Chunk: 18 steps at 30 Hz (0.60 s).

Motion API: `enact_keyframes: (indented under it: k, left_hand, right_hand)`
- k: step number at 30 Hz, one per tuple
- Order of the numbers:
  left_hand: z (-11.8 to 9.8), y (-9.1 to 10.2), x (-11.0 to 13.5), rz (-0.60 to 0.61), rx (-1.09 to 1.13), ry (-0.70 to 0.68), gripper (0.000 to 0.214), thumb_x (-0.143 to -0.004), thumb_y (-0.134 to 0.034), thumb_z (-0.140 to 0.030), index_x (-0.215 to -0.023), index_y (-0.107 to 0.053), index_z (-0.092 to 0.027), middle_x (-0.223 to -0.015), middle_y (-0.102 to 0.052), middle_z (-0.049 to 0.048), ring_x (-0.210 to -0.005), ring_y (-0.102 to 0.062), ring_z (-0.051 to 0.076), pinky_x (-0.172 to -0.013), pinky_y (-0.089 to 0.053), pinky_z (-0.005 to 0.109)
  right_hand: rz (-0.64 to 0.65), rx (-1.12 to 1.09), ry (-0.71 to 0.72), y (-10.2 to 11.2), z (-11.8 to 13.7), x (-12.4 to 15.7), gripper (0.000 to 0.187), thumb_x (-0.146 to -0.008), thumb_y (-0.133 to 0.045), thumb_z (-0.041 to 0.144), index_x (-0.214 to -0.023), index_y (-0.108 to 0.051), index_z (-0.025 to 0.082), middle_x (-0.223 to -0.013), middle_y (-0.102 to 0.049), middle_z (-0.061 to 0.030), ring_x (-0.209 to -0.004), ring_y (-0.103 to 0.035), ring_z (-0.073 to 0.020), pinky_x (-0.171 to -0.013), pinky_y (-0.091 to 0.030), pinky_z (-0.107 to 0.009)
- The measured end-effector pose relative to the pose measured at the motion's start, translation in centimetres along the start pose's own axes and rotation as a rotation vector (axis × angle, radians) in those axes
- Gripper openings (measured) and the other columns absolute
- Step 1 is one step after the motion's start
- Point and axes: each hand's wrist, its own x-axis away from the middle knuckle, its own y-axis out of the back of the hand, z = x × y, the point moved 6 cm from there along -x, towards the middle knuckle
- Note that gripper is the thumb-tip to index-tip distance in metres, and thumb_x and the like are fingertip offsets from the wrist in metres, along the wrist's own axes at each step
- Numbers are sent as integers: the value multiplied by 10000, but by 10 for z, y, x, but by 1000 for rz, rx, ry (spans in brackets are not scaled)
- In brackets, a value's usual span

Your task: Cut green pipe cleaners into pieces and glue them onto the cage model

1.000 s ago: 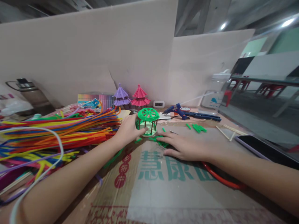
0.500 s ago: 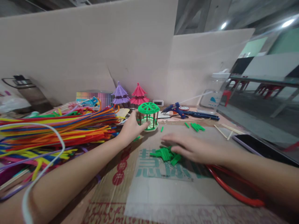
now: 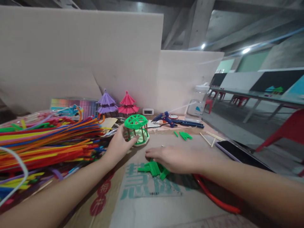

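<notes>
My left hand (image 3: 119, 143) grips the side of a small green pavilion model (image 3: 137, 125) that stands on the cardboard sheet (image 3: 152, 202). Its round spoked roof sits on thin dark posts over a pale green base. My right hand (image 3: 174, 158) lies palm down, fingers stretched flat, over a small heap of short green pipe-cleaner pieces (image 3: 153, 168) in front of the model.
A big pile of coloured pipe cleaners (image 3: 47, 139) fills the left. Purple (image 3: 106, 103) and pink (image 3: 127, 103) pavilion models stand at the back wall. A blue glue gun (image 3: 166, 117), more green pieces (image 3: 184, 135), wooden sticks (image 3: 210, 138), a phone (image 3: 239, 152) and a red cord (image 3: 213, 198) lie to the right.
My right hand has dragged the heap of green pieces away from the model toward me. My left hand stays on the model. The camera view has shifted to the right.
</notes>
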Motion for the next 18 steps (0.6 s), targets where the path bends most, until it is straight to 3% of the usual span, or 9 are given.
enact_keyframes:
  k: [3,6,9,10,13,16,18]
  left_hand:
    - [1,-9,2,60,19,-34,592,-781,-656,-401,-1282,-445,-167,-1265,-612,120,-1102,-629,246,-961,-500,392]
    - [-6,-12,1,172,-57,-71,554,-792,-638,-414,-1271,-486,-180,-1258,-625,113,-1098,-635,248,-958,-500,384]
    - [-23,1,-3,296,-210,-108,603,-781,-637,-426,-1318,-495,-190,-1286,-619,118,-1114,-632,258,-920,-505,354]
    - [-27,8,-4,329,-329,-97,571,-770,-635,-424,-1282,-545,-188,-1251,-644,119,-1103,-634,272,-902,-502,353]
    - [-30,28,0,501,-641,19,266,-741,-622,-393,-917,-733,-227,-940,-748,75,-867,-691,273,-737,-497,320]
    - [-31,34,10,606,-755,31,123,-663,-659,-325,-710,-733,-239,-683,-715,40,-591,-632,214,-554,-408,278]
    - [-29,30,17,631,-798,10,103,-667,-615,-256,-659,-715,-233,-619,-685,32,-521,-584,189,-503,-347,271]
  right_hand:
    - [68,-59,-4,3,14,20,335,-942,-440,221,-1200,-651,259,-1154,-718,-48,-996,-670,-185,-836,-497,-292]
    - [28,-58,-35,8,19,26,335,-940,-463,254,-1219,-647,267,-1139,-724,-56,-982,-676,-205,-825,-498,-309]
    - [-22,-24,-31,8,19,24,328,-954,-445,295,-1199,-659,257,-1154,-718,-64,-1005,-671,-223,-840,-499,-333]
    - [-42,-20,-28,8,18,23,329,-963,-431,316,-1185,-665,250,-1153,-717,-66,-1012,-669,-226,-849,-498,-340]
    - [-166,-66,-45,7,10,23,357,-983,-390,369,-1125,-678,213,-1115,-727,-81,-1008,-669,-223,-865,-496,-350]
    - [-281,-120,-93,8,-4,27,354,-986,-385,383,-1093,-669,200,-1073,-735,-85,-984,-675,-221,-859,-499,-364]
    - [-310,-125,-121,7,-11,29,341,-984,-388,390,-1084,-661,210,-1068,-736,-81,-980,-676,-228,-854,-501,-376]
